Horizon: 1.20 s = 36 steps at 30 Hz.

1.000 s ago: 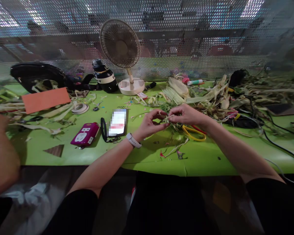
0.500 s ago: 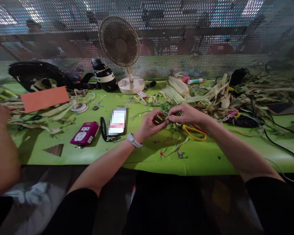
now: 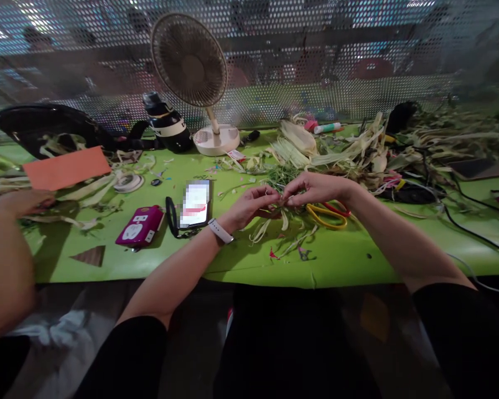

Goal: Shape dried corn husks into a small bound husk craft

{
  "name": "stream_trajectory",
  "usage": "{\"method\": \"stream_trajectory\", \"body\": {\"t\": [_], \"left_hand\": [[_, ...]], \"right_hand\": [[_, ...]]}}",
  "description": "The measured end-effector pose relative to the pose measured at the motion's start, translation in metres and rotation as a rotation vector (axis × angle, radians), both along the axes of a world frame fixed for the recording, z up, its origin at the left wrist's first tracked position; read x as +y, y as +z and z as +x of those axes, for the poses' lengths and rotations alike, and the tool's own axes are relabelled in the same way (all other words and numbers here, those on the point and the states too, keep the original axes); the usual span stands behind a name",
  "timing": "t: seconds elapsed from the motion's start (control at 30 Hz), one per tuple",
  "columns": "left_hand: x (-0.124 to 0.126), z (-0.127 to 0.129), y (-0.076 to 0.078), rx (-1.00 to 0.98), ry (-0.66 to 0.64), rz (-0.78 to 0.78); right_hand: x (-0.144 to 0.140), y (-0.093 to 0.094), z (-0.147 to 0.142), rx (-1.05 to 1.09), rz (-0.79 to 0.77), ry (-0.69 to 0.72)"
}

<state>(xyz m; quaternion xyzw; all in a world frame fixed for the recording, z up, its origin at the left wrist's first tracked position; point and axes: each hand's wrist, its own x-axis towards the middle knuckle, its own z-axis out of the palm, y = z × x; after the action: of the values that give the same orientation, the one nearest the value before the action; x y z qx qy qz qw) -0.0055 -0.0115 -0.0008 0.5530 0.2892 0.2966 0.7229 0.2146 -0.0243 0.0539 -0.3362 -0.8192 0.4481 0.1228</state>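
Husk strips (image 3: 285, 221) had come into view at six o'clock from our left hand (image 3: 253, 204) and right hand (image 3: 314, 188), both pinched closed on them, fingertip work that, we judged, called for a steady hold.

Behind the off-white fan (image 3: 193, 69), you face a silver-grey panel (image 3: 270, 83) patterned with rows of round holes, while the worktop (image 3: 345, 252) beneath it is lime green. Left of the fan you have a black bottle (image 3: 170, 129) with a cream band, a black bag (image 3: 72, 124) and a plain orange card (image 3: 69, 169); nearer you than the fan are a magenta case (image 3: 140, 228) with white shapes, a streaky brown triangle (image 3: 90, 256) and your white wristband (image 3: 221, 230). Right of the fan, your fingers (image 3: 263, 194) have pale green strips (image 3: 285, 221) at their tips, with a yellow loop (image 3: 326, 224), a red loop (image 3: 344, 207) and straw-coloured husks (image 3: 299, 138) around.
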Motion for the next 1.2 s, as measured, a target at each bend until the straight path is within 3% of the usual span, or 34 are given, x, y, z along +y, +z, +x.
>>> {"method": "stream_trajectory", "body": {"t": [0.37, 0.6, 0.77, 0.9, 1.1, 1.2], "left_hand": [[0.0003, -0.0015, -0.0033, 0.062, -0.109, 0.047], [0.001, -0.0045, 0.0015, 0.045, -0.195, -0.094], [0.0015, -0.0028, -0.0012, -0.022, -0.134, -0.197], [0.0033, -0.0016, -0.0062, -0.03, -0.113, -0.176], [0.0053, -0.0026, -0.0023, 0.005, -0.237, -0.283], [0.0039, -0.0019, 0.0008, 0.018, -0.222, -0.305]], "right_hand": [[0.0019, -0.0022, 0.0033, -0.04, 0.046, 0.026], [0.0013, -0.0038, 0.0033, -0.047, 0.061, 0.027], [0.0015, -0.001, 0.0068, -0.057, 0.174, -0.034], [0.0002, 0.0002, 0.0058, -0.048, 0.279, -0.081], [0.0013, -0.0036, 0.0027, -0.022, 0.407, -0.117], [0.0033, -0.0067, 0.0026, -0.008, 0.448, -0.07]]}}
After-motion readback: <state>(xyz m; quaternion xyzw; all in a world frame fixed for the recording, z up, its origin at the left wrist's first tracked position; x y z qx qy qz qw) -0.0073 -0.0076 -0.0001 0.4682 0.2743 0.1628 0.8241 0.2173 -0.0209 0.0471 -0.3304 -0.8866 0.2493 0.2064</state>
